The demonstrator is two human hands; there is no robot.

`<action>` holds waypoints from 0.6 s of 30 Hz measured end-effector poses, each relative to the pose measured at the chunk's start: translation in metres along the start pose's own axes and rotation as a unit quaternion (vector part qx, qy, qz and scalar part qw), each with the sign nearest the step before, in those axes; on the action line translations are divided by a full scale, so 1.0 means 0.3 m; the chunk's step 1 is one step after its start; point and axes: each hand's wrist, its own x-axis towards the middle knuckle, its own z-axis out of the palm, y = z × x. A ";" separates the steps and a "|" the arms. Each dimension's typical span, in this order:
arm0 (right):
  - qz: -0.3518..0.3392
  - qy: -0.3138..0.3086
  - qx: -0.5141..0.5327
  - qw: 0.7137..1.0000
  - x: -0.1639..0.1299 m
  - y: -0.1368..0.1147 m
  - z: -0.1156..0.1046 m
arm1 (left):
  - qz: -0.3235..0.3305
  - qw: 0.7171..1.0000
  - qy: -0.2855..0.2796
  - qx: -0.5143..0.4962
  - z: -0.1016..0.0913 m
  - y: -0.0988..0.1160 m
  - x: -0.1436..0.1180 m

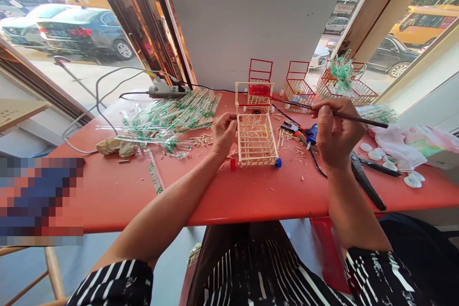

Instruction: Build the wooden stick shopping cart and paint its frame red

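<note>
Right hand (pixel 340 129) pinches slim brush (pixel 373 121) near latticed wooden cart (pixel 258 160).

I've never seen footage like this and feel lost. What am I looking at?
There is no machine here: these are a person's bare hands, seen in one picture from a camera worn on the head, looking forward and down. The left hand is at the side of a small stick cart, seemingly steadying it. The right hand holds a thin brush. Wrapped sticks, pliers and wood scraps lie on the red table.
</note>
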 end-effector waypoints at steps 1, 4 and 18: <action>0.001 0.002 0.006 1.000 0.000 -0.001 0.001 | 0.000 1.000 0.000 -0.001 0.000 -0.001 0.000; -0.003 -0.007 -0.003 1.000 -0.002 0.000 0.001 | -0.001 1.000 -0.001 -0.007 0.001 -0.002 0.001; -0.001 -0.006 0.005 1.000 -0.007 -0.009 0.000 | 0.002 1.000 -0.003 -0.007 -0.002 0.006 -0.006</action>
